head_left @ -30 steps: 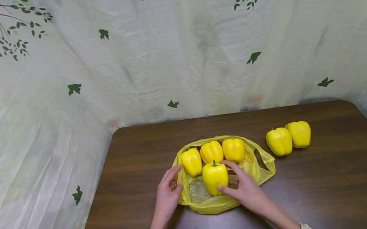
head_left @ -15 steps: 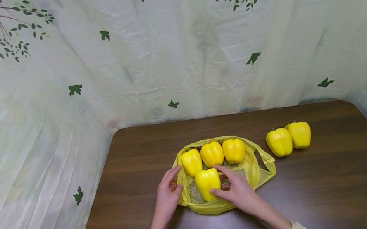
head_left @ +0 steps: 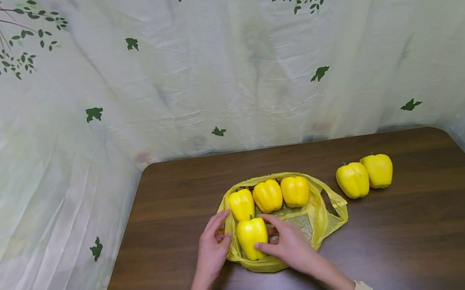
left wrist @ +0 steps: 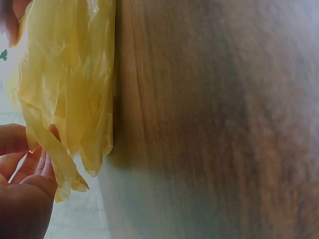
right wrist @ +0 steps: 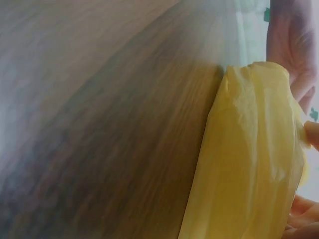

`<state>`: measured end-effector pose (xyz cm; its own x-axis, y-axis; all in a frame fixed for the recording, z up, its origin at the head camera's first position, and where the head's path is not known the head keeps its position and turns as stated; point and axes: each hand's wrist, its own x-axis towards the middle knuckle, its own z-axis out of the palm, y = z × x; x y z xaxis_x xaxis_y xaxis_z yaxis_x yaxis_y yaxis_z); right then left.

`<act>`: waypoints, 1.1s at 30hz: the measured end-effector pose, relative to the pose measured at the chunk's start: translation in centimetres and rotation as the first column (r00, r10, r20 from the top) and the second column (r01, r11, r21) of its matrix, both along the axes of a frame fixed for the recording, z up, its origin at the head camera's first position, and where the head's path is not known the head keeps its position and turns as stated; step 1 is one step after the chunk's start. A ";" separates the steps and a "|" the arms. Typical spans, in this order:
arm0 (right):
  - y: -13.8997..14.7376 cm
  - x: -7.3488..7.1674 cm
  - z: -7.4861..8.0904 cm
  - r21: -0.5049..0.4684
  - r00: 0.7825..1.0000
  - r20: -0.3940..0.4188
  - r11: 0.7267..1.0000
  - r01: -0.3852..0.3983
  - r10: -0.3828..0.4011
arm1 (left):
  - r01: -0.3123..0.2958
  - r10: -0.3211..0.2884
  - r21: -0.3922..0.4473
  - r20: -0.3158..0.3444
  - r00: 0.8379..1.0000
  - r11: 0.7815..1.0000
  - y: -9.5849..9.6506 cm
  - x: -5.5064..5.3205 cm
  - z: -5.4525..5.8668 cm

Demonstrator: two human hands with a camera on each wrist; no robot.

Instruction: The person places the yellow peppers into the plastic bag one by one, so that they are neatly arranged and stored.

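Observation:
A yellow plastic bag (head_left: 325,218) lies on the table with its mouth spread wide. Three yellow bell peppers stand in a row at its far side: a left one (head_left: 241,204), a middle one (head_left: 268,195) and a right one (head_left: 295,191). My right hand (head_left: 290,246) grips another bell pepper (head_left: 251,237) from its right side, upright over the near left part of the bag. At the bag's left edge my left hand (head_left: 212,248) holds the plastic. The left wrist view shows a loose strip of the bag (left wrist: 57,154) between thumb and fingers.
Two more bell peppers, a nearer one (head_left: 353,180) and a farther one (head_left: 377,170), stand side by side to the right of the bag. The brown wooden table (head_left: 427,226) ends at a pale curtain (head_left: 247,88) with printed leaves.
My right hand has carried its bell pepper leftward and slightly nearer inside the bag's mouth. The left hand has stayed at the bag's left edge.

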<state>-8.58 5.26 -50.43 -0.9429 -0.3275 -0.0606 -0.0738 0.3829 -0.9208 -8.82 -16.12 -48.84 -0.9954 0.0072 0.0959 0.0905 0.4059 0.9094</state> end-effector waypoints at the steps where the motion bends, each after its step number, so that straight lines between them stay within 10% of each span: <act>1: -0.1 0.0 0.0 0.005 1.000 -0.007 1.000 0.005 -0.005 | 0.002 -0.002 0.000 0.003 1.000 1.000 0.0 0.0 0.1; 33: -1.8 -0.1 -0.5 -0.045 0.998 -0.028 0.998 0.050 -0.051 | 0.029 -0.027 0.059 -0.026 0.999 0.998 -0.8 -0.7 -1.7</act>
